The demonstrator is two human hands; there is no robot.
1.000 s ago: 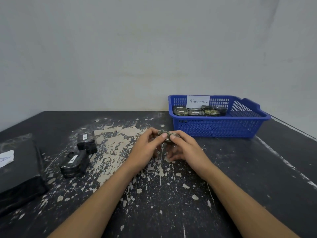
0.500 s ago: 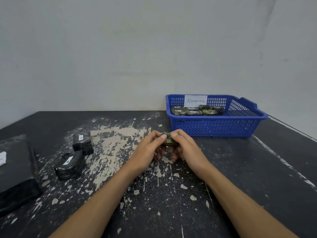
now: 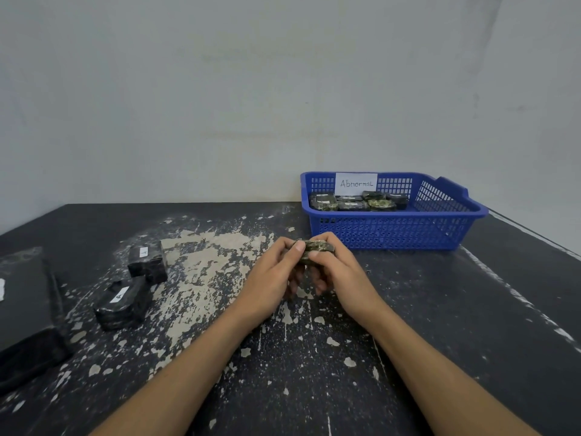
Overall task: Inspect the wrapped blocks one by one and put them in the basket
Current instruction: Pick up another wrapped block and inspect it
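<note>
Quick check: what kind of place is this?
Probably a simple sorting or inspection station: a worn black table against a bare wall, a blue basket labelled "Abnormal" holding wrapped blocks, and two tagged blocks waiting at left.

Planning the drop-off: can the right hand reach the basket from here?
Probably yes. The basket stands just beyond the right hand, top open, nothing between them. The left hand also grips the block.

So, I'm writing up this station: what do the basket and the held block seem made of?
Basket: blue moulded plastic, matte, judging by its even lattice walls. Held block: dark mottled core under glossy film, probably plastic wrap; the core's material can't be told.
</note>
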